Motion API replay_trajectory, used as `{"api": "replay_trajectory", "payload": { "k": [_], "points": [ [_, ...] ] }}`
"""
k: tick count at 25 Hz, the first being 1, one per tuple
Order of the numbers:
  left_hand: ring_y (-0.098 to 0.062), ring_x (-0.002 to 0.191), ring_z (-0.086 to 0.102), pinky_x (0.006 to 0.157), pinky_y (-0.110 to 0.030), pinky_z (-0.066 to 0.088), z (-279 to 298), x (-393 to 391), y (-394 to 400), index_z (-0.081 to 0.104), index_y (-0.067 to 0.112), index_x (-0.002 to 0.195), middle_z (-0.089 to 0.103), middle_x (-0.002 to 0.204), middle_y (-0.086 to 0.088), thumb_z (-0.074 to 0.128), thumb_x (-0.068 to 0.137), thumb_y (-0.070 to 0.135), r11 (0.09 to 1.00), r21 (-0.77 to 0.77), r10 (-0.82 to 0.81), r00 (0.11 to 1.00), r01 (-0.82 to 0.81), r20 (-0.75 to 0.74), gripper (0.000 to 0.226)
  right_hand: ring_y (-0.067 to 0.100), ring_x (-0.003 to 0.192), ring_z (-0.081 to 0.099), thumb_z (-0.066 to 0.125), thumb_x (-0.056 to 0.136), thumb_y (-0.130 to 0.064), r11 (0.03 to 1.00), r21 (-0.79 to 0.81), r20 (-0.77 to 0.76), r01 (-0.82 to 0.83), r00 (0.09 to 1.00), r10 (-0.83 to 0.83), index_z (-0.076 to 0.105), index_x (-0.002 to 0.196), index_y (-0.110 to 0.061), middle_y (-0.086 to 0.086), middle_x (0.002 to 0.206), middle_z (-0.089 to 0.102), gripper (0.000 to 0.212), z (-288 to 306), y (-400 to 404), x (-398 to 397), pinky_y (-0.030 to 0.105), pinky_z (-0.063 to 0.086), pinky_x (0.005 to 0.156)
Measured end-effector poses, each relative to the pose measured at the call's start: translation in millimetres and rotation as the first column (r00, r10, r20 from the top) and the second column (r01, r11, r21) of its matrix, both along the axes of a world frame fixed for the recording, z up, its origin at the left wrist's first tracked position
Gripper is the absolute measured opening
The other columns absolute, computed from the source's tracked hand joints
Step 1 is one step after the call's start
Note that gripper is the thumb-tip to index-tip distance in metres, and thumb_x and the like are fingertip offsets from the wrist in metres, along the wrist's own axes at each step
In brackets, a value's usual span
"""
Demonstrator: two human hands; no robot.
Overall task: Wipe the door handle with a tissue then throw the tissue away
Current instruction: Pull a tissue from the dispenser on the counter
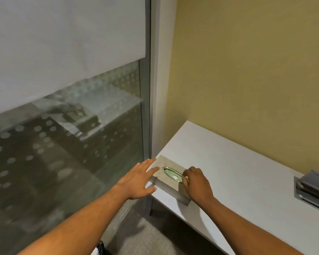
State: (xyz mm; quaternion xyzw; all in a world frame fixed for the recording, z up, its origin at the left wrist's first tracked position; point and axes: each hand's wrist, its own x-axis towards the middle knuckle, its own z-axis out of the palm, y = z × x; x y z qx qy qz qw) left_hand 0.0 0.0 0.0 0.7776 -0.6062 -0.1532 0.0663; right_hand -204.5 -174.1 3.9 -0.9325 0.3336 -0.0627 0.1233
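No brand, label or lettering can be read anywhere in your view; the tissue box (170,178) shows only a plain speckled beige top with a metal-rimmed oval opening (173,175), and pale tissue (175,176) sits inside that oval, low and right of the frame's centre. The box rests at the near left corner of the white surface (238,162), hard against the grey frame post (153,89). Your left hand (138,181) lies flat and released, fingers spread, its fingertips touching the box's left edge and top. Your right hand (196,183) is on the box's right side with its fingers curled at the oval's rim; its grip looks pinched, but you cannot tell whether it has tissue between the fingertips. To the left, a glass panel (66,144) patterned with frosted dots fills the frame, with a white blind (63,34) drawn over its upper part. A yellow wall (256,61) stands behind the surface. At the right edge, a grey recessed tray (311,190) is set into the surface. The door handle is not in view.
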Motion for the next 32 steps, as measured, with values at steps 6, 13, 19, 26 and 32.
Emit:
{"api": "replay_trajectory", "payload": {
  "k": [6,13,19,26,32],
  "points": [
    [-0.035,0.169,-0.003,0.133,-0.062,0.012,-29.9,-10.9,-43.4,0.014,0.033,0.173,-0.005,0.184,-0.003,0.054,0.1,0.066,0.983,0.179,0.046,0.997,-0.035,-0.06,0.089,0.024,0.09,0.069,0.05,0.102,-0.025,0.993,0.117,-0.112,0.035,0.993,-0.022,0.077,0.104,-0.014,0.009,0.106,0.075,0.03,-23.4,-30.6,-2.5,0.031,0.051,0.066],
    [-0.04,0.167,-0.014,0.134,-0.061,0.004,-68.7,-5.5,-79.5,-0.002,0.039,0.173,-0.026,0.18,-0.001,0.043,0.104,0.073,0.932,0.363,0.009,0.999,0.006,-0.041,0.089,0.018,0.079,0.069,0.053,0.1,-0.033,0.992,0.121,-0.106,-0.018,0.994,0.031,0.078,0.107,-0.018,0.006,0.101,0.076,0.03,-52.7,-37.1,28.5,0.02,0.04,0.058],
    [-0.035,0.163,-0.031,0.133,-0.062,-0.011,-94.4,-3.6,-68.8,-0.012,0.037,0.172,-0.033,0.178,0.0,0.038,0.1,0.08,0.942,0.336,-0.012,0.999,0.026,-0.045,0.098,0.021,0.079,0.071,0.053,0.101,-0.034,0.995,0.072,-0.214,-0.071,0.973,0.085,0.075,0.098,-0.017,0.004,0.095,0.07,0.028,-66.9,-44.9,51.8,0.03,0.054,0.062],
    [-0.038,0.167,-0.018,0.133,-0.067,0.003,-104.4,4.1,-68.0,-0.007,0.037,0.172,-0.025,0.18,-0.002,0.047,0.091,0.089,0.949,0.313,-0.049,0.999,0.044,0.008,0.111,0.031,0.086,0.072,0.063,0.094,-0.015,0.963,0.069,-0.404,-0.261,0.875,0.266,0.072,0.106,-0.007,0.011,0.102,0.071,0.016,-73.1,-59.4,71.1,0.036,0.06,0.07],
    [-0.036,0.162,-0.034,0.133,-0.064,-0.007,-109.1,10.2,-66.3,-0.02,0.038,0.17,-0.04,0.175,-0.001,0.046,0.092,0.086,0.94,0.328,-0.101,0.995,0.095,0.002,0.113,0.034,0.093,0.071,0.052,0.101,-0.016,0.892,0.026,-0.5,-0.451,0.767,0.402,0.066,0.123,-0.004,0.015,0.112,0.071,0.029,-77.7,-65.1,78.6,0.041,0.06,0.079]
  ]
}}
